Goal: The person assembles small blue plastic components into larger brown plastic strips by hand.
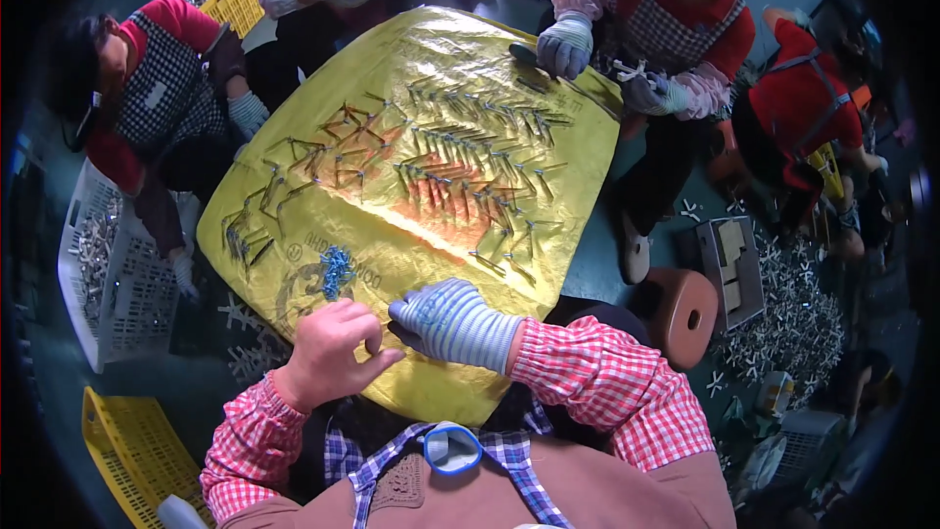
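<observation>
My bare left hand (338,353) is over the near edge of a yellow sheet-covered work surface (431,372), its fingers curled in and its thumb stretched to the right. Close beside it, my right hand (450,321) wears a striped blue-grey glove, with its fingers closed toward the left thumb. Whatever either hand holds is hidden or too small to make out. Just beyond my left hand lies a tangled bunch of small blue strips (337,272). Farther out, thin V-shaped metal pieces (455,191) lie in rows, with more scattered pieces (250,225) on the left.
Co-workers surround the surface; one gloved hand (566,47) rests at its far right edge. A white crate (127,274) of metal parts stands left, a yellow basket (147,451) lower left. To the right are a brown stool (676,315) and piled cross-shaped pieces (783,323).
</observation>
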Tool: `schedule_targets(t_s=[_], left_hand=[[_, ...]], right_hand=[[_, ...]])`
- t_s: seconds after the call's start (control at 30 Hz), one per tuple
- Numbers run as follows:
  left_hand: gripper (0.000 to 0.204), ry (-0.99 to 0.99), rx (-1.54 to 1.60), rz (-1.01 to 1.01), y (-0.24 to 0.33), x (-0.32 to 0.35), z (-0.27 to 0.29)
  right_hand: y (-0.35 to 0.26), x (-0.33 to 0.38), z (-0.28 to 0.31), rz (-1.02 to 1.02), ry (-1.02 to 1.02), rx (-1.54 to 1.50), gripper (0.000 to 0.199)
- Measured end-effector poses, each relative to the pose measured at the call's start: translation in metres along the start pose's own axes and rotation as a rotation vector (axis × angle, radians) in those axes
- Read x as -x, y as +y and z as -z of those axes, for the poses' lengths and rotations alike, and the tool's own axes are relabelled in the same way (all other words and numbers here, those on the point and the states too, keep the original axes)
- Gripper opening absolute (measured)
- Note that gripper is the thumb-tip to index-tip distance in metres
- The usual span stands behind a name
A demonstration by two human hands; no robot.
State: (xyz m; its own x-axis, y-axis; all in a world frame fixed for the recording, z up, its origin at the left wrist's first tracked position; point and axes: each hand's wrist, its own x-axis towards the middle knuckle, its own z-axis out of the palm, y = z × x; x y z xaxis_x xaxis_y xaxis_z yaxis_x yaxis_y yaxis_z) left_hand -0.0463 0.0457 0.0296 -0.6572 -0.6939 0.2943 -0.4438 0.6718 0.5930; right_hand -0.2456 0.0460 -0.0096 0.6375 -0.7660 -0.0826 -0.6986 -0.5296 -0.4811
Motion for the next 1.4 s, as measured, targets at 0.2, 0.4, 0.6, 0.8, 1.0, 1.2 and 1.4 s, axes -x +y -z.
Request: schedule_targets(t_s=[0.2,0.4,0.6,0.8,1.0,1.2,1.4], left_hand=[[0.048,-0.042,0.075,-0.082,0.009,0.010,0.010],[0.049,0.013,0.087,-0.134,0.013,0.017,0.012],[0.045,0.127,-0.032,-0.033,0.001,0.034,0.009],[0.036,0.264,-0.397,-0.278,-0.012,0.037,0.013],[0.051,0.363,-0.540,-0.289,-0.006,0.048,0.008],[0.038,0.214,-0.550,-0.189,-0.030,0.078,0.011],[0.035,0.515,-0.333,-0.412,-0.042,0.080,-0.013]], right_hand=[[-0.001,-0.004,-0.002,0.053,0.088,0.018,0.022],[-0.001,-0.006,-0.002,0.082,0.166,0.020,0.024],[0.008,-0.014,0.011,0.072,0.310,0.012,0.020],[0.023,-0.011,0.019,-0.031,0.580,0.122,0.011],[0.041,0.019,0.027,-0.102,0.882,0.048,0.015],[0.081,0.122,0.054,-0.524,1.350,-0.685,0.022],[0.133,0.183,0.033,-0.798,0.891,-0.608,0.032]])
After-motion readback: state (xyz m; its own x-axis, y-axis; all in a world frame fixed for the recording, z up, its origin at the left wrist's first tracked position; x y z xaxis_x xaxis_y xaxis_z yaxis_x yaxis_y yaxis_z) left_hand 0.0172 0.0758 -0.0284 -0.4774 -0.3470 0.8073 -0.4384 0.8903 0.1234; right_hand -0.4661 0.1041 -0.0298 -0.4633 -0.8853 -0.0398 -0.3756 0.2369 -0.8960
